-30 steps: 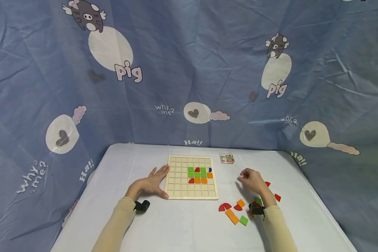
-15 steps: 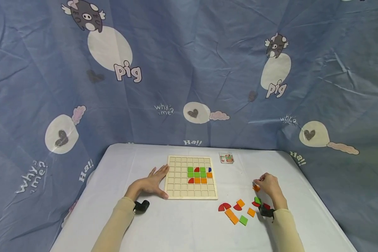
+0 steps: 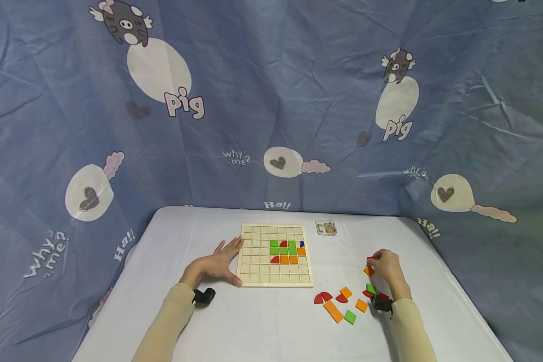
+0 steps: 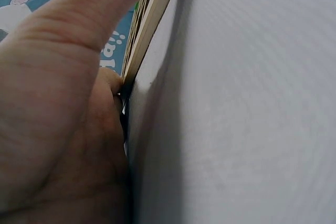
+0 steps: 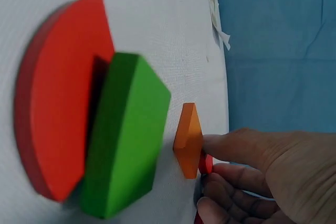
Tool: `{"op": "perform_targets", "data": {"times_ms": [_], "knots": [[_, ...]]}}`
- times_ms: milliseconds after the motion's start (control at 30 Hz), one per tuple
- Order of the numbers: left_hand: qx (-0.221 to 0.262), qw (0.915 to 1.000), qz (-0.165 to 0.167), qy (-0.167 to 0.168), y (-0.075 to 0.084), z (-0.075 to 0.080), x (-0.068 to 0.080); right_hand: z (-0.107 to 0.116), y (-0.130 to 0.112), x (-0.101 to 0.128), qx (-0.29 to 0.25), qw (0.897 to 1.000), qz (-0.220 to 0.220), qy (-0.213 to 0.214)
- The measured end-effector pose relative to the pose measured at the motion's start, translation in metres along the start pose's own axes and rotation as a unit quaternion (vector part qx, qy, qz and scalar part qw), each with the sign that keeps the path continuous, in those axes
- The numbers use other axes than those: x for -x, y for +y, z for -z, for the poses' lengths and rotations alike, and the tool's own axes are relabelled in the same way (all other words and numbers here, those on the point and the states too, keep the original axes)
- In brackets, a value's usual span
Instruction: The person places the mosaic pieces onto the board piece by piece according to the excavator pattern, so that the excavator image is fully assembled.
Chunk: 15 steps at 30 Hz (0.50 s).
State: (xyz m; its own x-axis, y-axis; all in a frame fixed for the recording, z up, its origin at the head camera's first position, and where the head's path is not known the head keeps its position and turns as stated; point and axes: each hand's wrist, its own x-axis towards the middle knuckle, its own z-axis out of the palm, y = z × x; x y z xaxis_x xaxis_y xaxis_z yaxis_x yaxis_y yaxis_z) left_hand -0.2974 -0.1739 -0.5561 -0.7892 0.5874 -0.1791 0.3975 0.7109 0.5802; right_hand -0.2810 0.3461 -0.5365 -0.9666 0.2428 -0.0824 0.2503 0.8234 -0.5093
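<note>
My left hand [image 3: 219, 260] lies with fingers spread against the left side of a pale wooden grid board [image 3: 254, 265], thumb at its near corner. In the left wrist view the thumb and a finger meet the board's edge [image 4: 148, 27]. Green, red, orange and blue tiles sit in the board's right half. At the right, my right hand [image 3: 387, 266] pinches a red tile [image 5: 208, 163] between thumb and fingers, close to the table; its full shape is hidden. Just beside the fingertips lies an orange square tile [image 5: 189, 140].
Loose tiles lie in front of the board and right of it: a green tile [image 5: 128, 135] leaning on a red rounded one [image 5: 65, 98], orange pieces [image 3: 333, 311], a green square [image 3: 350, 317]. A small picture card [image 3: 326, 228] lies behind, right of the board.
My right hand has moved right and toward me from beside the board, down to the loose tiles, and now pinches a red tile. The left hand has stayed put.
</note>
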Motion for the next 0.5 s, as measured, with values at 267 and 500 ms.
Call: {"op": "perform_targets", "data": {"times_ms": [267, 500], "knots": [[-0.004, 0.9999, 0.010, -0.006, -0.002, 0.000, -0.001, -0.001, -0.001, -0.003, 0.002, 1.000, 0.002, -0.006], [0.002, 1.0000, 0.005, -0.001, -0.002, -0.001, -0.001, -0.013, -0.014, -0.002, -0.016, 0.997, 0.069, -0.020]]}}
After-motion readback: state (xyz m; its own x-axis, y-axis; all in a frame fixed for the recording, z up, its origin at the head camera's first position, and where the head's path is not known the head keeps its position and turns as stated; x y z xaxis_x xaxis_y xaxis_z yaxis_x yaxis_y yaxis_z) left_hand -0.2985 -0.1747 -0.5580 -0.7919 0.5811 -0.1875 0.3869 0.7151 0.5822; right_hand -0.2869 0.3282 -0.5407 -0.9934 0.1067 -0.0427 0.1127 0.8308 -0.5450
